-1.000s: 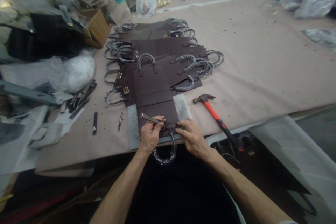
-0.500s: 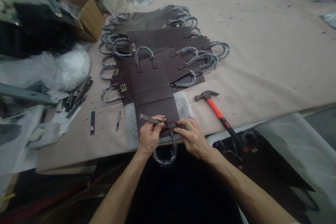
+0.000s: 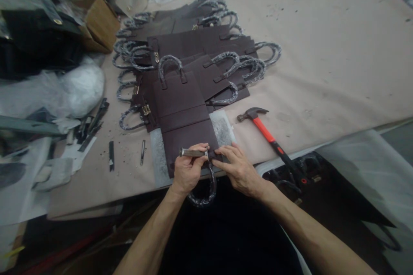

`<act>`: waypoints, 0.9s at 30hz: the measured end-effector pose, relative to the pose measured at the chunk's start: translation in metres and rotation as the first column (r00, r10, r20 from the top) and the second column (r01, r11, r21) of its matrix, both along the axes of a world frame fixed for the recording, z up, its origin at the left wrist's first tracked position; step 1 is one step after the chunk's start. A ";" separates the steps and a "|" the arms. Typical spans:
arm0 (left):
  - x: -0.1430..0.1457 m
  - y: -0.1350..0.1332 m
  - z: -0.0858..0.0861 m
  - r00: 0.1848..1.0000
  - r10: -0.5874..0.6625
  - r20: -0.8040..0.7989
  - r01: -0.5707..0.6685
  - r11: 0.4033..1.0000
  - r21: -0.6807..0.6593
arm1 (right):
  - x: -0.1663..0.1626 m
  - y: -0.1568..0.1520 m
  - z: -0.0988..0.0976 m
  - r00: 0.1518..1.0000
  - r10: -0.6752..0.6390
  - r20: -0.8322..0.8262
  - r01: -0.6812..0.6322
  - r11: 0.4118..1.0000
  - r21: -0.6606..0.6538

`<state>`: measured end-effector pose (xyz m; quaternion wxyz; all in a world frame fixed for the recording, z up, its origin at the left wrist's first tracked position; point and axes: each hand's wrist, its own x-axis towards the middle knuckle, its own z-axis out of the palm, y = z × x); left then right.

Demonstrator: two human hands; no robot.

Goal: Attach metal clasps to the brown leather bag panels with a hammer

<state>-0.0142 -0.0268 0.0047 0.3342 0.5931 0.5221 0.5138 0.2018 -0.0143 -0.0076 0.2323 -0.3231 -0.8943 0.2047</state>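
Note:
My left hand (image 3: 187, 173) is closed around a metal punch (image 3: 192, 153), which leans over with its wide end to the left. Its other end is at the lower edge of a dark brown leather bag panel (image 3: 184, 137), close to the base of a plastic-wrapped handle (image 3: 211, 187). That handle loops over the table edge towards me. With thumb and fingers apart, my right hand (image 3: 240, 168) presses on the panel just right of the punch. Beneath the panel lies a grey speckled slab (image 3: 223, 128). The exact contact at the punch's tip is hidden by my fingers.
A claw hammer (image 3: 265, 132) with a red and black handle lies to the right, its grip past the table edge. More brown bag panels (image 3: 193, 36) are piled behind. A thin metal rod (image 3: 142, 152) and a dark strip (image 3: 111, 156) lie left. A cardboard box (image 3: 100, 21) stands beyond.
My left hand has shifted the punch slightly right, and its wide end has dropped and turned. My right hand has barely moved on the panel. The whole view has shifted a little.

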 end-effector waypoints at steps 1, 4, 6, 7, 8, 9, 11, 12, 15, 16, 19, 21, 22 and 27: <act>0.000 0.000 0.000 1.000 0.000 -0.012 0.000 1.000 0.000 | 0.000 0.000 0.000 1.000 -0.004 -0.005 0.004 1.000 0.000; 0.000 0.000 0.000 0.999 -0.002 -0.037 0.003 1.000 0.018 | -0.001 0.000 0.001 1.000 -0.018 -0.011 0.018 1.000 -0.007; 0.001 0.000 0.001 0.998 -0.011 -0.057 0.013 0.999 0.033 | -0.002 0.000 0.001 1.000 -0.023 -0.008 0.023 1.000 -0.006; 0.002 0.000 0.002 0.997 -0.016 -0.071 0.019 0.999 0.040 | -0.002 0.001 0.001 1.000 -0.024 -0.009 0.024 1.000 -0.004; 0.002 0.000 0.002 0.996 -0.022 -0.088 0.026 0.999 0.046 | -0.003 0.001 0.001 1.000 -0.024 -0.012 0.024 1.000 0.000; 0.002 -0.001 0.003 0.994 -0.027 -0.106 0.032 0.998 0.051 | -0.003 0.001 0.001 1.000 -0.024 -0.018 0.024 1.000 0.005; 0.003 -0.001 0.004 0.990 -0.035 -0.137 0.043 0.998 0.056 | -0.003 0.001 0.001 0.999 -0.024 -0.029 0.025 1.000 0.010; 0.003 -0.001 0.004 0.988 -0.041 -0.150 0.050 0.997 0.054 | -0.003 0.001 0.001 0.999 -0.025 -0.030 0.025 1.000 0.008; 0.004 -0.001 0.004 0.982 -0.054 -0.182 0.065 0.996 0.057 | -0.003 0.001 0.002 0.999 -0.024 -0.026 0.024 1.000 0.000; 0.004 -0.001 0.004 0.980 -0.054 -0.193 0.066 0.996 0.061 | -0.003 0.001 0.002 0.999 -0.025 -0.025 0.025 1.000 -0.003; 0.004 0.000 0.004 0.972 -0.045 -0.229 0.062 0.996 0.067 | -0.003 0.000 0.002 0.999 -0.034 -0.032 0.033 0.999 -0.011; 0.004 0.001 0.004 0.967 -0.045 -0.251 0.063 0.996 0.063 | -0.003 0.000 0.001 0.998 -0.042 -0.042 0.041 0.999 -0.017; 0.004 0.001 0.003 0.964 -0.049 -0.260 0.068 0.996 0.064 | -0.002 0.000 0.000 0.998 -0.045 -0.045 0.044 0.999 -0.021; 0.004 0.001 0.000 0.949 -0.053 -0.311 0.086 0.992 0.093 | -0.002 0.000 0.000 0.998 -0.042 -0.049 0.040 0.999 -0.036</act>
